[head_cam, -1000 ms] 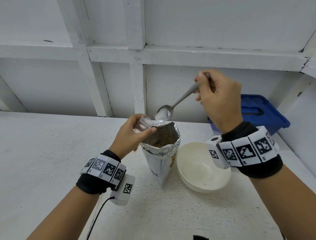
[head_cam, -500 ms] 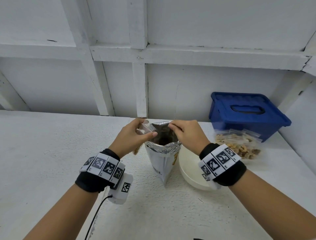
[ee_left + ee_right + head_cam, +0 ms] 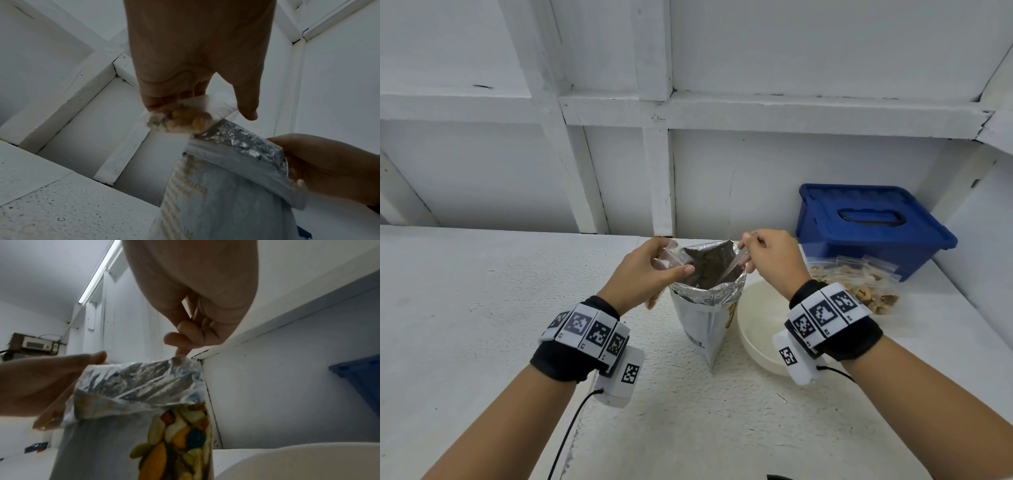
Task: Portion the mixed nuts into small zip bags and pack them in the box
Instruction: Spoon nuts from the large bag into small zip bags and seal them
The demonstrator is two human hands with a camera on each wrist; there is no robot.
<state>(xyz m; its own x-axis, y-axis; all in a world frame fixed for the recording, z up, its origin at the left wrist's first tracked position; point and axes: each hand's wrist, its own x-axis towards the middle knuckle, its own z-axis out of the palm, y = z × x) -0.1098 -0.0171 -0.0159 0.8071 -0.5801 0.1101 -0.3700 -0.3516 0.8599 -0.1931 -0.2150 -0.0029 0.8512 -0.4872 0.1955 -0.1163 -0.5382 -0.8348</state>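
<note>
A foil pouch of mixed nuts (image 3: 705, 318) stands open on the white table (image 3: 482, 325). At the pouch's left rim my left hand (image 3: 675, 262) pinches a small clear zip bag (image 3: 670, 249). The left wrist view shows a few nuts in the bottom of this zip bag (image 3: 180, 120). My right hand (image 3: 748, 248) grips a metal spoon (image 3: 734, 265) by its handle at the pouch's right rim. The spoon slants down into the pouch mouth, and its bowl is hidden inside. A blue lidded box (image 3: 869, 229) stands shut at the back right.
A cream bowl (image 3: 760, 325) sits just right of the pouch, under my right wrist. Several filled zip bags (image 3: 859, 284) lie in front of the blue box. A white panelled wall (image 3: 688, 171) closes the back of the table.
My right hand came down from above the zip bag and put the spoon into the foil pouch. My left hand has kept the zip bag at the pouch's left rim.
</note>
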